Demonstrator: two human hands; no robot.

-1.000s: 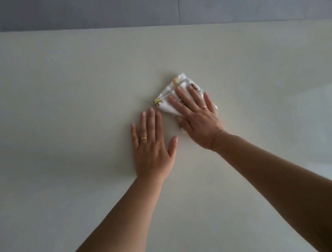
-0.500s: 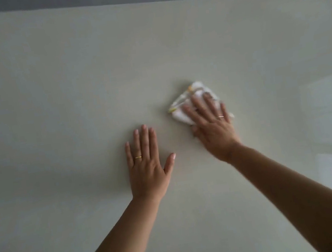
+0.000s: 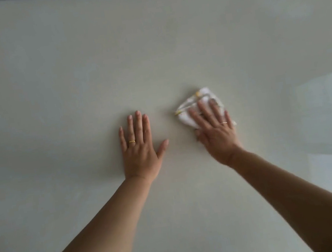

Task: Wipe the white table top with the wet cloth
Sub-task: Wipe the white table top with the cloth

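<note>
Lying folded on the white table top [image 3: 68, 75], right of centre: wet cloth [image 3: 195, 104] (white, small yellow marks), far corner pointing away and slightly right, long axis slanting from near-left up to that corner. Pressed flat under the right hand [image 3: 215, 131], fingers spread, no pinch. Beside it and apart, left hand [image 3: 140, 153] palm-down, fingers extended, holding nothing.
</note>
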